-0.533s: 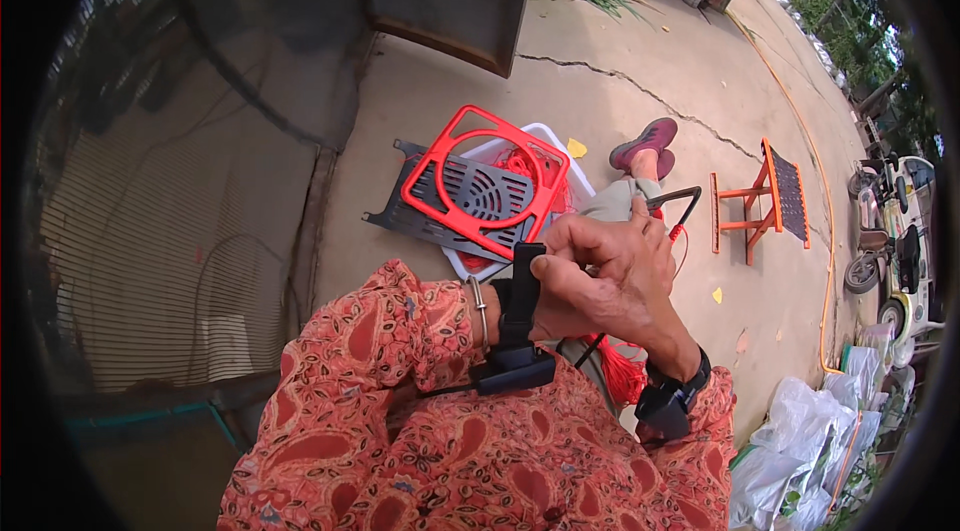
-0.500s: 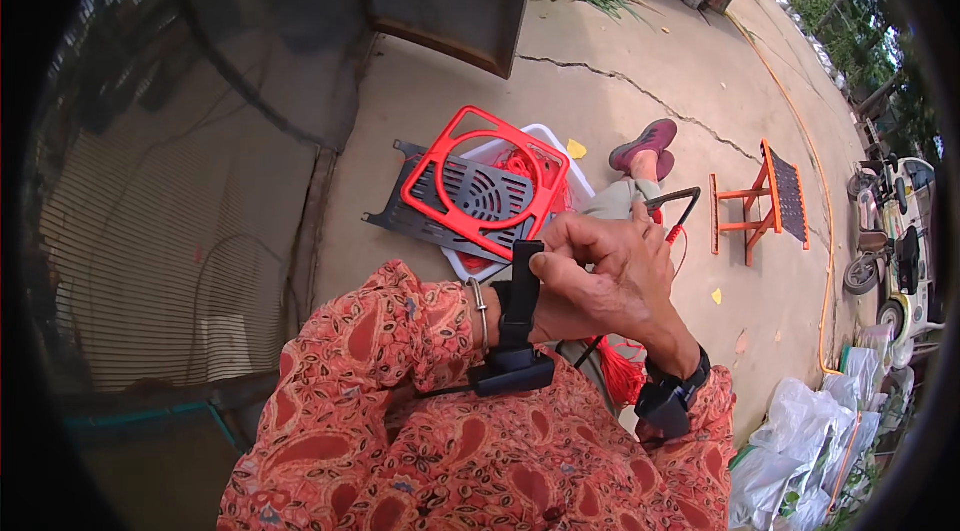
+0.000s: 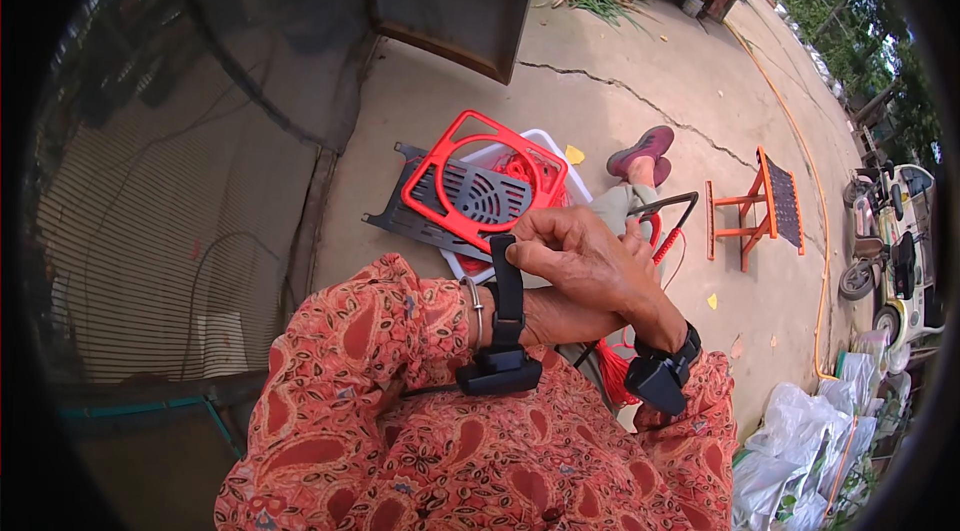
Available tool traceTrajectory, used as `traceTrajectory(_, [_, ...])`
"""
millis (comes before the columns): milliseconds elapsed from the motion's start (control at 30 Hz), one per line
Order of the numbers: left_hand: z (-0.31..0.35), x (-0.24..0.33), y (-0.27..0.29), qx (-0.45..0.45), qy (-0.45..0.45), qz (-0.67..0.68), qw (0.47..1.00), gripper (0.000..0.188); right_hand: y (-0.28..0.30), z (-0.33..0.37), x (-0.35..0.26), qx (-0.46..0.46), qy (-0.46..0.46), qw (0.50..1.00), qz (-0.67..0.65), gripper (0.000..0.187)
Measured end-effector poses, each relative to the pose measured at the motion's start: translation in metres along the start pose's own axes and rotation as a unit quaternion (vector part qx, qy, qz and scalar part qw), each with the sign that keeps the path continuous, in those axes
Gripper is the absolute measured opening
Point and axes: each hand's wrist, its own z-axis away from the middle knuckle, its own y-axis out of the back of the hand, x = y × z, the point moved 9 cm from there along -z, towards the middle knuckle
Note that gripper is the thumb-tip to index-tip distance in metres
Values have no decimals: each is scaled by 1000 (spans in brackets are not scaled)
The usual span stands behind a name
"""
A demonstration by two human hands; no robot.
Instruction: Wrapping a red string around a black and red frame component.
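My right hand crosses over my left wrist, its thumb and forefinger closed on the black strap of a wrist device. Most of my left hand is hidden behind the right one; what its fingers hold cannot be told. Close beyond them is a black angular frame with red cord wound on it. A hank of red cord hangs below my wrists. On my right wrist sits another black device.
A white basket with red cord stands ahead, bearing a red square frame with a round opening and a grey slotted panel. An orange stool is at the right, near plastic sheeting. A framed door panel juts in at the top left.
My right hand has shifted slightly left, still pinching the strap, which now leans further left. The device on my left wrist has moved a little left too.
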Motion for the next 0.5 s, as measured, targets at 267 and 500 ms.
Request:
traceTrajectory(267, [6,1,8,-52,-23,70,996,30,13,10,-29,75,18,997,30,17])
traceTrajectory(500, [30,-13,62,-23,62,696,715,27,10,3,-19,44,-13,997,60,17])
